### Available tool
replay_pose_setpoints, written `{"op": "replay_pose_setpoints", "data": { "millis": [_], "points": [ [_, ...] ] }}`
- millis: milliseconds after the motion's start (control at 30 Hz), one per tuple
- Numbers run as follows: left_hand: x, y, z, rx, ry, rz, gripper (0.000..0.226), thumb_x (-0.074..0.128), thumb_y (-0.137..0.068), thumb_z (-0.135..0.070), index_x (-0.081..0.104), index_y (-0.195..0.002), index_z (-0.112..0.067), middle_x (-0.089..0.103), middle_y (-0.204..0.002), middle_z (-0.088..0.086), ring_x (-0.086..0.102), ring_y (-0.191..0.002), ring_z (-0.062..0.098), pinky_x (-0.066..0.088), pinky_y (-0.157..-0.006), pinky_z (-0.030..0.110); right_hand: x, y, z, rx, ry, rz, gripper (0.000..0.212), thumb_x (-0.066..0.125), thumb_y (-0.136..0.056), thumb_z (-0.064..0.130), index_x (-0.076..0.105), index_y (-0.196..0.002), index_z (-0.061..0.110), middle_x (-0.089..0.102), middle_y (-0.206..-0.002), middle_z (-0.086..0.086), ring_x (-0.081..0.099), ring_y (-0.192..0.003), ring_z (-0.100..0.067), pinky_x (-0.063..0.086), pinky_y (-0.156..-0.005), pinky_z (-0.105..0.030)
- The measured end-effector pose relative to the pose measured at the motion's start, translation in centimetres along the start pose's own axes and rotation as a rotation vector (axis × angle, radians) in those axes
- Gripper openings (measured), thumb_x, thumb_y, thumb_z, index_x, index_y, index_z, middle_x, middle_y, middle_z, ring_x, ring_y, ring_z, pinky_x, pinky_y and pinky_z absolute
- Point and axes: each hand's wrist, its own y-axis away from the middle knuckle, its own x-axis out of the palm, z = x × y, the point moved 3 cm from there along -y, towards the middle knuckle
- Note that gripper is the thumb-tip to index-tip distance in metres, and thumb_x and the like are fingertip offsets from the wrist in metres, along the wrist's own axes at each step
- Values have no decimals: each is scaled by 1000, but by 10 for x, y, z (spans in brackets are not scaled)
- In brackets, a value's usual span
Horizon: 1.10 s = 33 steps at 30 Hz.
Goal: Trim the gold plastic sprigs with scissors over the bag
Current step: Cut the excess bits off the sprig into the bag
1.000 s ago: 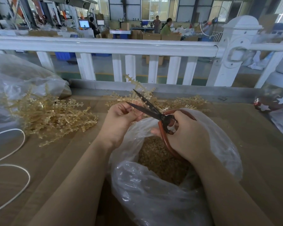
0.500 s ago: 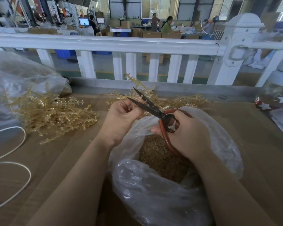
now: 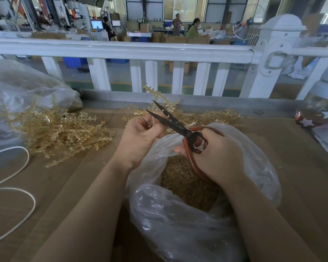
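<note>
I count one pair of black-bladed scissors with red-brown loop handles (image 3: 180, 127), one clear plastic bag of gold trimmings (image 3: 187, 220), two loose heaps of gold plastic sprigs (image 3: 61, 129) on the brown table (image 3: 292, 167). My left hand (image 3: 140, 137) pinches one upright gold sprig (image 3: 159, 99) between the parted blades, above the bag's mouth. My right hand (image 3: 218, 157) grips the handles. Versus half a second ago: blades the same, hands barely shifted.

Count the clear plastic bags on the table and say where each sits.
2. One open bag sits under the hands in the middle, holding trimmings. A second bag lies at the far left behind the loose sprig pile. Plastic at the right edge may be another.
</note>
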Motion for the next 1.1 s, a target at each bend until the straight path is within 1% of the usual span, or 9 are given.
{"op": "replay_pose_setpoints", "data": {
  "millis": [133,200,300,467,633,800,900,1000,1100],
  "points": [
    [1,1,-4,11,35,6,18,65,-93,-8,65,-75,-7,56,-61,2,48,-61,15,47,-66,20,1,-1,-1,20,-38,45,73,40,-68,95,66,-98,34,46,-69,30,46,-62,5,35,-58,-9],
    [0,2,-3,21,29,-1,20,64,-94,-8,63,-77,4,54,-62,6,47,-62,19,47,-67,21,1,0,0,20,-34,32,71,41,-68,94,65,-95,34,39,-66,33,41,-60,10,34,-56,-10],
    [0,1,-1,27,19,2,29,62,-96,-9,57,-80,15,52,-64,12,45,-65,24,47,-69,22,-1,0,2,12,-22,20,65,31,-68,97,55,-84,39,39,-63,32,40,-58,11,32,-54,-10],
    [-1,0,-1,15,3,0,24,63,-94,-6,61,-71,-6,54,-63,9,48,-67,24,48,-73,24,-1,0,2,9,-18,9,79,27,-69,97,65,-87,30,49,-68,24,48,-62,0,38,-56,-12],
    [-2,-1,3,25,11,-18,24,64,-93,-5,58,-77,12,53,-64,12,47,-66,23,48,-72,23,2,-1,2,10,-29,50,84,24,-67,99,66,-88,29,53,-68,23,51,-62,0,46,-59,-18],
    [-2,-2,1,15,-4,-21,17,64,-90,-5,63,-73,-1,55,-60,5,48,-62,19,48,-70,23,3,-1,0,28,-51,72,85,28,-65,99,67,-89,28,59,-70,19,51,-61,3,40,-57,-11],
    [-1,-1,0,21,-15,-7,20,63,-86,-7,59,-67,-3,52,-63,14,46,-65,24,46,-71,23,1,-1,2,18,-10,32,80,27,-68,98,64,-86,30,49,-66,24,45,-58,2,37,-55,-13],
    [-1,-2,2,29,-25,-6,24,63,-88,-1,54,-72,13,51,-66,22,44,-67,26,45,-71,24,0,0,2,19,5,12,70,27,-68,98,54,-80,34,41,-62,27,41,-55,7,36,-53,-13],
    [-1,-2,3,37,-39,-7,25,62,-92,1,53,-81,21,48,-70,35,44,-66,26,46,-70,23,2,1,1,18,-9,21,77,30,-70,97,64,-87,31,45,-67,27,41,-56,8,34,-55,-8]
  ]
}}
